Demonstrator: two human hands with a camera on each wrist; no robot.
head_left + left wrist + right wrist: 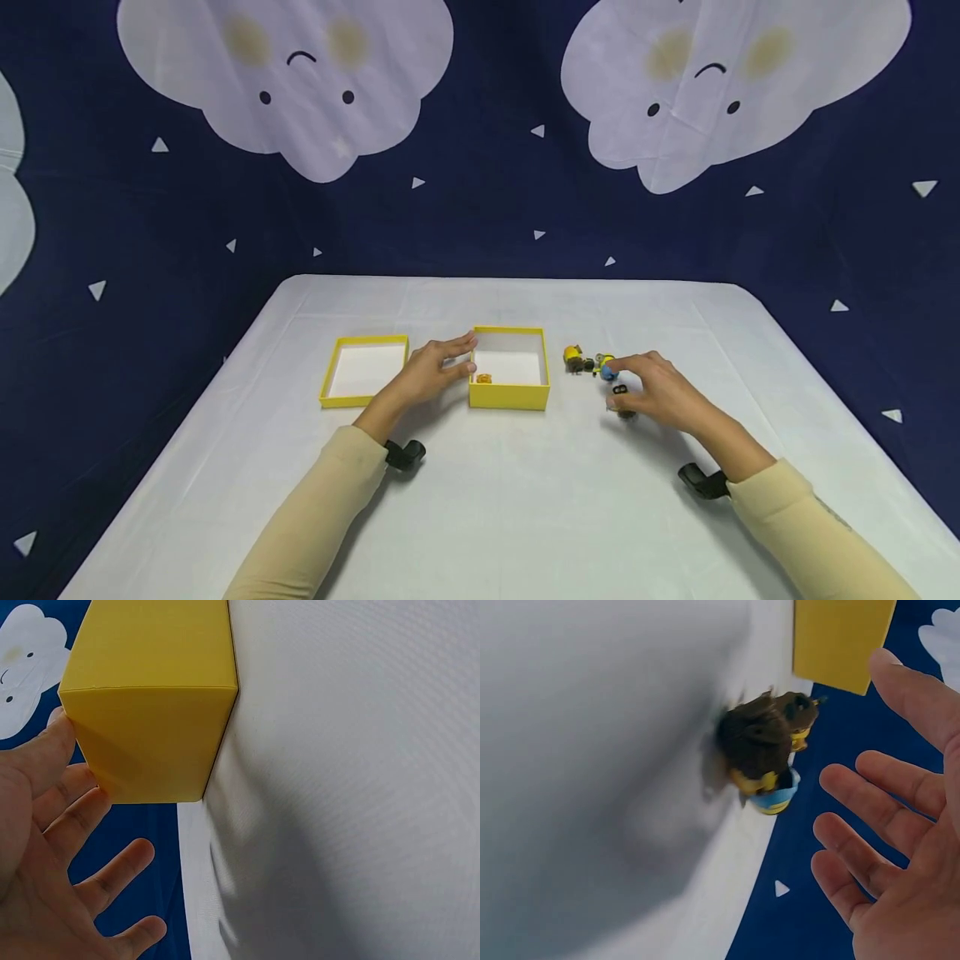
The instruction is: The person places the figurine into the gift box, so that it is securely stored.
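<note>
Yellow box point(510, 397) taken as reference; it stood open-topped on the white-covered counter point(555, 508), its inside pale. One small orange figure point(484, 378) lay inside the box, by its left wall near the front corner. To the left of the box, well apart from its wall, lay a shallow yellow-rimmed lid point(337, 402), pale inner face up. To the right of the box I noted a loose group of small figures: a yellow-and-brown figure point(573, 359) nearest the box, a blue-and-yellow figure point(608, 372) farther right, and a dark figure point(624, 405) farther right again and closer to the person. Both hands were bare. The left hand point(435, 368) was at the box's left wall, fingers extended and spread, thumb and some fingertips touching the box without closing round it. The right hand point(663, 392) was right of the box over the figures, thumb well apart from loosely bent fingers, nothing in its grasp; whether a fingertip touched the blue-and-yellow figure I could not tell. Beige sleeves point(322, 508) covered both forearms. Beyond the box, behind the counter, hung a dark blue cloth point(480, 208) printed with pale clouds and small triangles.
</note>
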